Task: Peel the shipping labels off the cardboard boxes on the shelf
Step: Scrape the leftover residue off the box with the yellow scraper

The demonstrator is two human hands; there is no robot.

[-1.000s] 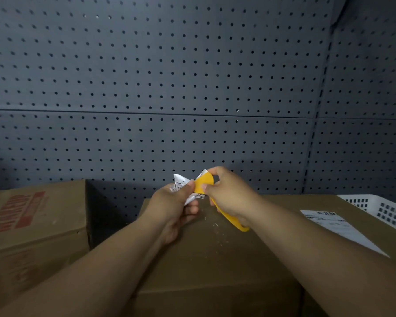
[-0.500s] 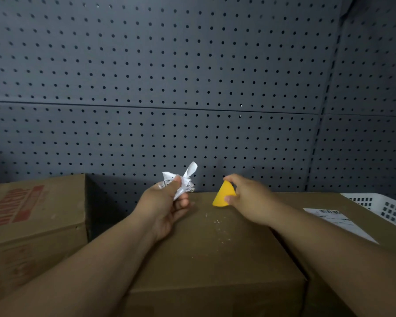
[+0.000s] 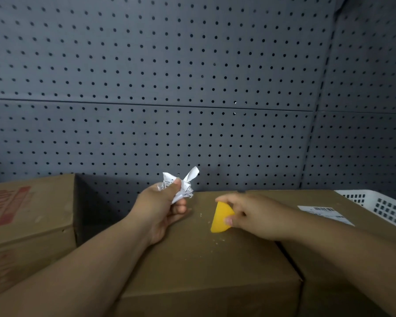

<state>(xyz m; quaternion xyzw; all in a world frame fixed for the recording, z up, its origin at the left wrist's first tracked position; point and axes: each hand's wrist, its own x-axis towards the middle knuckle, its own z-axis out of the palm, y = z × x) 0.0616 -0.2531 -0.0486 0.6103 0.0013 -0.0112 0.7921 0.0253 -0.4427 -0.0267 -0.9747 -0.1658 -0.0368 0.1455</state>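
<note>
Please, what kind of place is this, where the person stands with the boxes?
Probably a storeroom or warehouse shelving bay. A dark grey pegboard wall stands behind, plain cardboard boxes sit side by side, one bearing a shipping label, and a white plastic basket is at the right.

Left hand (image 3: 162, 207) grips a crumpled white label (image 3: 181, 185) above the middle cardboard box (image 3: 192, 259). Right hand (image 3: 254, 216) pinches a yellow scraper (image 3: 221, 218), wide edge low near the box top. Small paper crumbs (image 3: 215, 241) on that top. Right box (image 3: 306, 236) carries a flat shipping label (image 3: 327, 213). White basket (image 3: 380, 204) at far right. Left box (image 3: 25, 220) has red print. Grey pegboard (image 3: 169, 88) behind everything.
</note>
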